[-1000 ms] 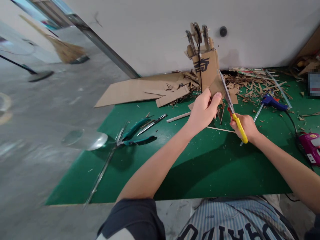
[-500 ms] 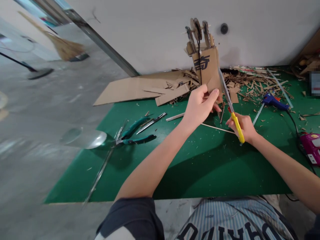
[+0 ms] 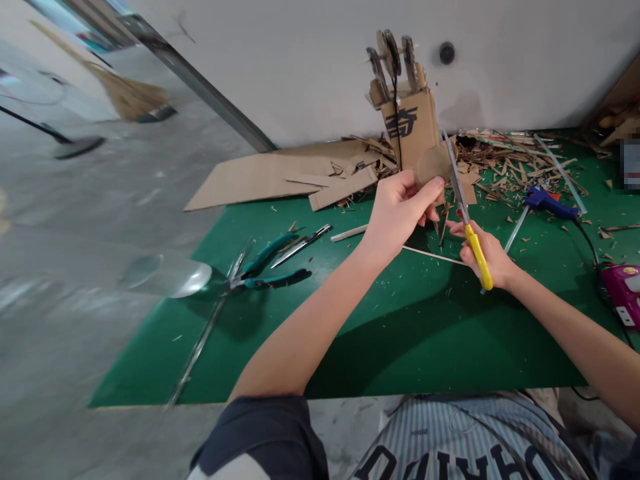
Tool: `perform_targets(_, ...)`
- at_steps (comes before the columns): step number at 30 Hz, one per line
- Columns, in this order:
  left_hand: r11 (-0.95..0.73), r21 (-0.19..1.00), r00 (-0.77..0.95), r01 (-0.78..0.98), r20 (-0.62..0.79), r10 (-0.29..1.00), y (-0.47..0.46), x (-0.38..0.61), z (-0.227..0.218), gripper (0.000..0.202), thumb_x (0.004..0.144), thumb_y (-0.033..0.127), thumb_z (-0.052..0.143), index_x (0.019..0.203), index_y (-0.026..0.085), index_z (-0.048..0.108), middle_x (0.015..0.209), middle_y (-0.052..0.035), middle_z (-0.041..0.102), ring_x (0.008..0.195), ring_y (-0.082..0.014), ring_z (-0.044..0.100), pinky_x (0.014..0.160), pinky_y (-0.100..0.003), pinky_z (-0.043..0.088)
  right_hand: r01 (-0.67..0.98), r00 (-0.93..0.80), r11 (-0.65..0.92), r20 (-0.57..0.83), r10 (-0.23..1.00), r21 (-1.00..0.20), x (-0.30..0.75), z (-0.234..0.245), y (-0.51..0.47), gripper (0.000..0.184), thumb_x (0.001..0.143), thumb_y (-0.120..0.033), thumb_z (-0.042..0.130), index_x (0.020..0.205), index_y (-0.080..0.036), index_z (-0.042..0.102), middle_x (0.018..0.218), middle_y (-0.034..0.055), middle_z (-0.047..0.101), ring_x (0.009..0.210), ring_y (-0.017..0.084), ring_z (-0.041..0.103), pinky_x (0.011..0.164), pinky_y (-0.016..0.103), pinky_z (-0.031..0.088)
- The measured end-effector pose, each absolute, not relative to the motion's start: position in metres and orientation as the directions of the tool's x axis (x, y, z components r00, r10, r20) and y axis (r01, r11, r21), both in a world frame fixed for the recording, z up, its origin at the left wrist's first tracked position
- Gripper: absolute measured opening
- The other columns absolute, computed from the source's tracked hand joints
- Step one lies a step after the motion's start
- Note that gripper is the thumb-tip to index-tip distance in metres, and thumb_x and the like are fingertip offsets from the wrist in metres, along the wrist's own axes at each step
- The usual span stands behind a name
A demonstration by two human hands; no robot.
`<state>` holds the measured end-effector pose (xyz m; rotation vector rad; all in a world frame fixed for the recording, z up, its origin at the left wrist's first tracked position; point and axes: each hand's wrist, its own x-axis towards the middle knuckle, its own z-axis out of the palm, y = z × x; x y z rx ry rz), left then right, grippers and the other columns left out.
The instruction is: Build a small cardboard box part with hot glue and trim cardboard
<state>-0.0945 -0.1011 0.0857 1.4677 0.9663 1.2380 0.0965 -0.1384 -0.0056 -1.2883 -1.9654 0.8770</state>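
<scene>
My left hand (image 3: pixel 400 210) pinches a small rounded cardboard piece (image 3: pixel 433 164) between thumb and fingers. To its right, my right hand (image 3: pixel 485 253) grips yellow-handled scissors (image 3: pixel 477 247), their blades pointing up beside the piece's right edge. Behind both stands a cardboard structure (image 3: pixel 413 130) with round discs at its top and a black cord hanging down its front. A thin wooden stick (image 3: pixel 433 254) lies on the table between my hands.
On the green table (image 3: pixel 400 347) lie green-handled pliers (image 3: pixel 265 267), a utility knife (image 3: pixel 301 246), a clear bottle (image 3: pixel 170 275), a blue glue gun (image 3: pixel 550 202) and a purple power strip (image 3: pixel 621 293). Cardboard scraps (image 3: pixel 510 160) pile along the wall, near a flat cardboard sheet (image 3: pixel 270 177).
The cardboard piece in my left hand has turned so its rounded face shows. My right hand and the scissors have shifted slightly, and the blades look further apart.
</scene>
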Motion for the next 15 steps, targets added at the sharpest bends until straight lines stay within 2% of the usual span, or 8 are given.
perform_targets(5, -0.231, 0.973, 0.178, -0.007, 0.228, 0.957, -0.103, -0.093, 0.084, 0.033, 0.089, 0.044, 0.074, 0.074, 0.018, 0.060, 0.067, 0.0021, 0.064, 0.048, -0.0047, 0.057, 0.040, -0.016, 0.040, 0.484, -0.354, 0.323, 0.155, 0.922, -0.813, 0.097, -0.008, -0.139, 0.075, 0.087, -0.082, 0.042, 0.129, -0.021, 0.050, 0.138, 0.0209, 0.065, 0.119, 0.042, 0.068, 0.095, 0.058, 0.052)
perform_targets(11, -0.248, 0.969, 0.179, -0.013, 0.247, 0.952, -0.104, -0.093, 0.085, 0.035, 0.089, 0.047, 0.072, 0.074, 0.019, 0.058, 0.067, 0.0022, 0.062, 0.048, -0.0055, 0.056, 0.041, -0.018, 0.039, 0.463, -0.367, 0.332, 0.163, 0.916, -0.822, 0.098, -0.014, -0.138, 0.080, 0.086, -0.084, 0.040, 0.134, -0.020, 0.049, 0.118, 0.0188, 0.071, 0.106, 0.036, 0.070, 0.093, 0.052, 0.053)
perform_targets(15, -0.199, 0.980, 0.170, -0.024, 0.200, 0.965, -0.105, -0.092, 0.087, 0.032, 0.089, 0.044, 0.073, 0.075, 0.019, 0.060, 0.067, 0.0018, 0.062, 0.047, -0.0058, 0.056, 0.041, -0.019, 0.039, 0.431, -0.357, 0.328, 0.175, 0.918, -0.841, 0.097, -0.016, -0.138, 0.077, 0.087, -0.081, 0.043, 0.134, -0.019, 0.050, 0.112, 0.0162, 0.070, 0.098, 0.032, 0.069, 0.090, 0.048, 0.053)
